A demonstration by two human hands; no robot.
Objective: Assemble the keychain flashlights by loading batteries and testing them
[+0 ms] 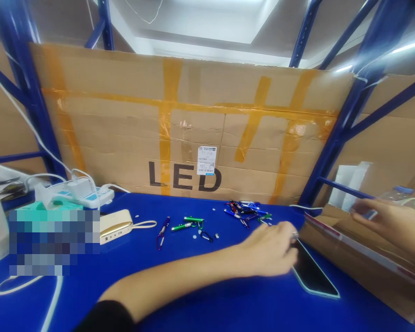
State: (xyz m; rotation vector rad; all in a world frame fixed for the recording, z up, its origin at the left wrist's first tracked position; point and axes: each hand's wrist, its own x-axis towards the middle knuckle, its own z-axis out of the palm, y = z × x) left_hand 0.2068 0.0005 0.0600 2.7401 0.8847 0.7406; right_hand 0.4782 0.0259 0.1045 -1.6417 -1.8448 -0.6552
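Observation:
My left hand point(275, 249) reaches across the blue table, fingers curled together over the top end of a dark-screened phone point(314, 272) with a pale green edge. Something small and silvery point(294, 235) shows at its fingertips, too blurred to name. Above the open cardboard box at the right, my right hand point(389, 223) is closed, with a small pale bluish piece point(370, 215) at its fingers. Beyond my left hand lies a pile of keychain flashlights point(247, 212) with carabiner clips. Two green flashlights point(188, 223) and a purple one point(163, 227) lie farther left.
The cardboard box point(359, 258) stands along the right edge. A white power bank point(119, 223) with a strap, a power strip point(90, 193) and cables occupy the left. A tall cardboard sheet point(131, 138) marked LED closes off the back between blue metal posts point(335, 124).

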